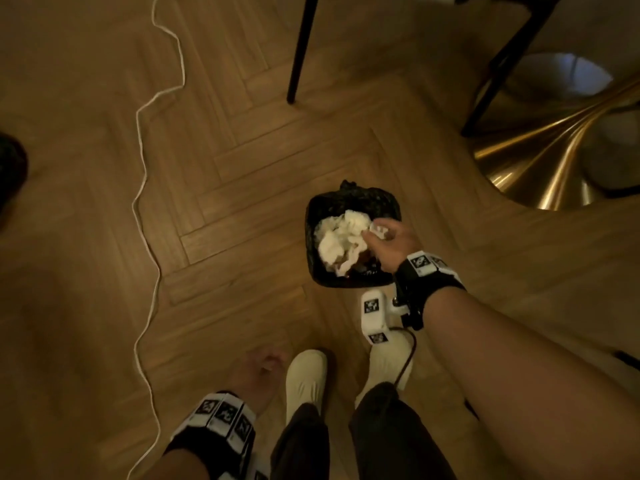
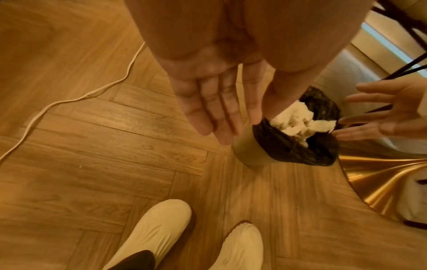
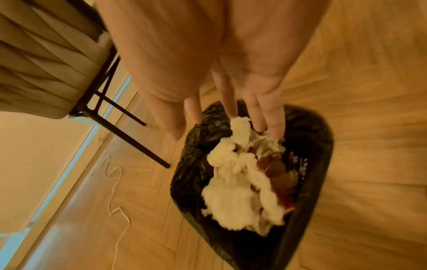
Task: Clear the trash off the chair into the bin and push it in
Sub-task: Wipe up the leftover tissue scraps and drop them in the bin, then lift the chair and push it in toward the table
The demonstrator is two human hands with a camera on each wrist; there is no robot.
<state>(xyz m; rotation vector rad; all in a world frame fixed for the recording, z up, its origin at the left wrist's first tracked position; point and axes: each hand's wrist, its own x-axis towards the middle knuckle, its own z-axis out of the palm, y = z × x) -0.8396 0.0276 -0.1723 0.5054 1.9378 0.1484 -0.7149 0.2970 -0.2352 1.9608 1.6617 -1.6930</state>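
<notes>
A small bin [image 1: 356, 199] lined with a black bag stands on the floor in front of my feet. Crumpled white tissue [image 1: 337, 240] fills it, over some brownish scraps. My right hand [image 1: 386, 237] hovers over the bin's right side. Its straight, spread fingers [image 3: 272, 117] touch the top wad of the tissue [image 3: 233, 197]. My left hand [image 1: 263, 367] hangs low on the left, palm flat, fingers [image 2: 215, 113] straight and holding nothing. The beige padded chair [image 3: 44, 69] with black legs stands beyond the bin; its seat top is out of sight.
Black chair legs [image 1: 300, 50] stand at the far side. A shiny gold table base [image 1: 554, 157] curves in at the right, close to the bin. A white cord [image 1: 143, 188] snakes over the wooden floor on the left. My cream shoes [image 1: 306, 375] are just behind the bin.
</notes>
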